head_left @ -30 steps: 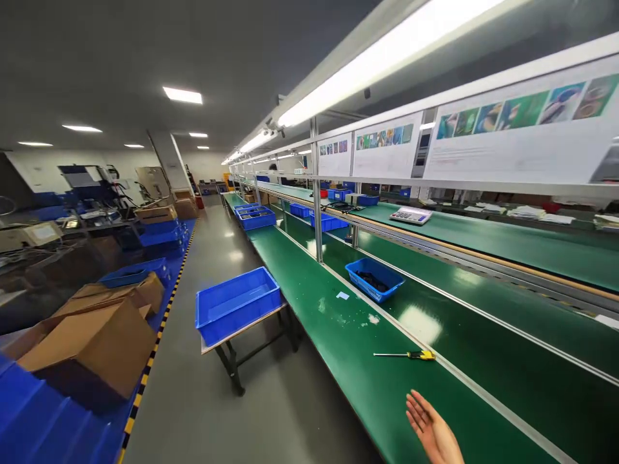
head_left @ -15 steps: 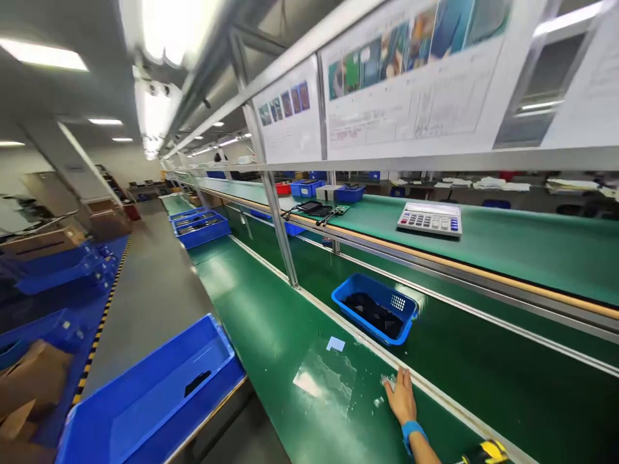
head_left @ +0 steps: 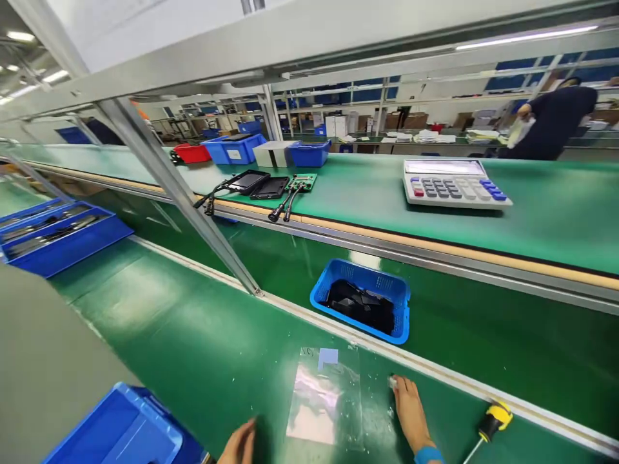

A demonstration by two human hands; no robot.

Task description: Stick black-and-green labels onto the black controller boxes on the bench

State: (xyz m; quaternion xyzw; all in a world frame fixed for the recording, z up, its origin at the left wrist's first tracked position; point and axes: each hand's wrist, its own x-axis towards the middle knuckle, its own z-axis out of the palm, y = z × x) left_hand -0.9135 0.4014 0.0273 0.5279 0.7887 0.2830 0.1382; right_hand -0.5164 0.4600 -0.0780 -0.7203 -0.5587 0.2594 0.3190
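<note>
My right hand [head_left: 411, 409], with a blue wristband, is low over the green bench, its fingers closed at the tips around a small clear plastic scrap [head_left: 392, 382]. My left hand [head_left: 238, 443] comes in at the bottom edge, partly cut off, with its fingers loosely stretched and nothing seen in them. Between the hands, a clear plastic sheet [head_left: 314, 403] lies flat, with a pale label [head_left: 329, 357] near its top. A yellow and black screwdriver [head_left: 496, 419] rests to the right of my right hand.
A blue basket [head_left: 406, 332] of black parts stands behind the white rail. On the raised shelf are a calculator [head_left: 449, 185], a circuit board [head_left: 304, 182] with cables and black casings [head_left: 268, 187]. Blue bins [head_left: 191, 444] flank the left. A metal post [head_left: 184, 200] rises from the rail. Another person [head_left: 556, 119] is far back.
The view has swung right and nearer the bench. My left hand has come into view. My right hand's spread fingers have drawn together at the plastic scraps, and the screwdriver shows more fully.
</note>
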